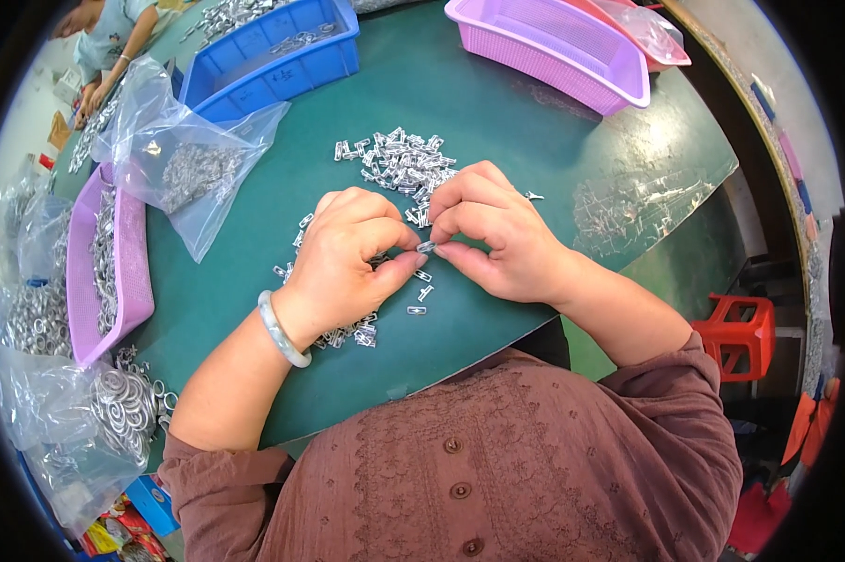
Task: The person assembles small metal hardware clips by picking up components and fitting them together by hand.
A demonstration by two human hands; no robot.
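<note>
Between my two hands, a small silver metal buckle-like piece (426, 247) is pinched at the fingertips. My left hand (352, 234), with a pale bangle (282, 330) on its wrist, is closed on one side of it. From the other side, the thumb and forefinger of my right hand (493, 232) grip it. Just beyond my hands lies a heap of similar small metal pieces (402, 161). More pieces (359, 332) lie beside and partly under my left wrist, some hidden by it. A few single pieces (417, 310) are scattered in front of my fingers on the green tabletop.
A blue bin (273, 80) and a clear bag of metal parts (198, 169) stand at far left. Purple baskets are at left (127, 281) and far right (554, 56). Metal rings (127, 407) lie at near left. Another person (113, 42) works beyond; a red stool (739, 337) stands right.
</note>
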